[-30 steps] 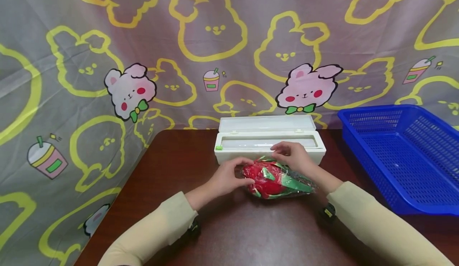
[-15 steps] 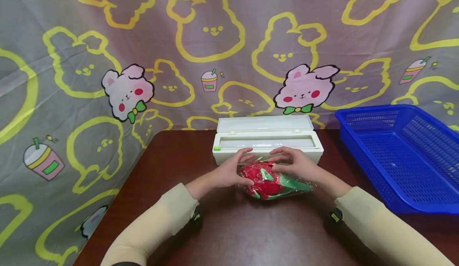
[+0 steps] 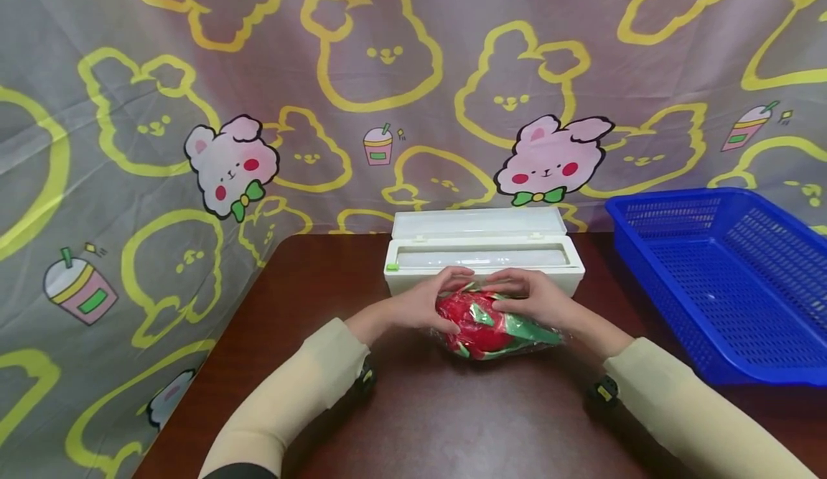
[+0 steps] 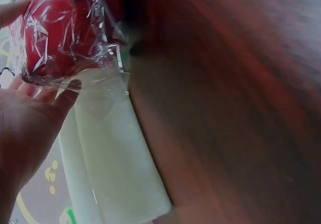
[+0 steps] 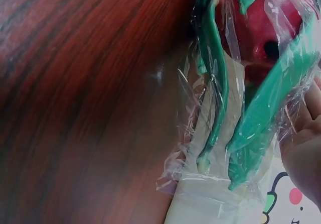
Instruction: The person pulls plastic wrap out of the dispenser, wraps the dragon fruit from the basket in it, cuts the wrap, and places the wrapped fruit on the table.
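A red dragon fruit (image 3: 479, 332) with green leaf tips lies on the brown table, wrapped in clear cling film. My left hand (image 3: 420, 305) grips its left side, thumb in front and fingers over the back. On the other side my right hand (image 3: 544, 301) holds the top right, with its fingertips near those of the left. In the left wrist view, film wrinkles around the red skin (image 4: 52, 30). Loose film (image 5: 188, 171) trails past the long green leaves (image 5: 271, 101) in the right wrist view.
Right behind the fruit stands a white cling film dispenser (image 3: 413, 283), its lid (image 3: 479, 223) raised and a film roll (image 3: 481, 258) inside. A blue plastic basket (image 3: 685, 307) sits at the right. A patterned cloth (image 3: 388, 199) hangs behind the table.
My right hand has come down from above the fruit onto its top right side. My left hand's fingers have shifted up and over the back. The fruit stays in place.
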`<state>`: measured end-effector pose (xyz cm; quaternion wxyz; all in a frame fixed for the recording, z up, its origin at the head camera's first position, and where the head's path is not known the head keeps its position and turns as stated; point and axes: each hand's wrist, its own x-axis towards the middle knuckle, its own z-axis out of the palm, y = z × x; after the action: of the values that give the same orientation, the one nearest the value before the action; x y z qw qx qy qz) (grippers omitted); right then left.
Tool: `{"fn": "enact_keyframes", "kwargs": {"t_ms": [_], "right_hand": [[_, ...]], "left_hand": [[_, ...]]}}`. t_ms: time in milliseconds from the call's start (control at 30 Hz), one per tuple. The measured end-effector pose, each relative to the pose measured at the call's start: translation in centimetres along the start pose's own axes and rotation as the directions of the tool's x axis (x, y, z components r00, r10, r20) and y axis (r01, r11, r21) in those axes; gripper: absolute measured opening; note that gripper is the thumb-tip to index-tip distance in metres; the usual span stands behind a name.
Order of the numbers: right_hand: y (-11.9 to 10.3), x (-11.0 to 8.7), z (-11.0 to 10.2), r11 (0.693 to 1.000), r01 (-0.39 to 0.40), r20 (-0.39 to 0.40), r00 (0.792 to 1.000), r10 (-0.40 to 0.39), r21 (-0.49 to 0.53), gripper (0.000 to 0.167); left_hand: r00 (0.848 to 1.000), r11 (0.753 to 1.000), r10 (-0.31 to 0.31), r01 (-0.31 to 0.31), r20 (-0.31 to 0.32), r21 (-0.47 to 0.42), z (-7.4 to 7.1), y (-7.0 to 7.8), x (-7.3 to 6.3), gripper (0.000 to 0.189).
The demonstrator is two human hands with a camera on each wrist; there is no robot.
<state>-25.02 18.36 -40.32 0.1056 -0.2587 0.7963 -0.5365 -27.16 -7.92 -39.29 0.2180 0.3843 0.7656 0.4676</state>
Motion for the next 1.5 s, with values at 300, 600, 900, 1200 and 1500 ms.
{"fn": "enact_keyframes", "kwargs": {"t_ms": [300,600,900,1200,1500], "right_hand": [[-0.5,0.0,0.2,0.999,0.028,-0.020,0.999,-0.029,-0.031,0.046],[-1.2,-1.9,-1.1,0.965,0.042,-0.072,0.995,-0.063,-0.260,0.048],[-0.3,-2.7,-0.1,0.893,0.090,0.027,0.996,-0.088,-0.440,0.083],[0.2,-2.6,0.1,0.893,0.074,0.013,0.997,-0.076,-0.444,0.071],[0.2,-2.4,0.0,0.902,0.084,0.013,0.996,-0.087,-0.424,0.069]], "left_hand": [[0.999,0.998,-0.031,0.030,0.022,0.055,-0.1,0.0,0.7,0.080],[0.999,1.000,-0.003,0.002,0.040,0.027,-0.1,0.0,0.8,0.079],[0.999,1.000,0.014,-0.014,0.037,0.011,-0.4,-0.2,0.6,0.077],[0.998,0.997,0.058,-0.060,0.031,0.052,0.1,-0.3,0.5,0.061],[0.995,0.994,0.100,-0.101,0.028,0.038,0.2,-0.5,0.3,0.055]]}}
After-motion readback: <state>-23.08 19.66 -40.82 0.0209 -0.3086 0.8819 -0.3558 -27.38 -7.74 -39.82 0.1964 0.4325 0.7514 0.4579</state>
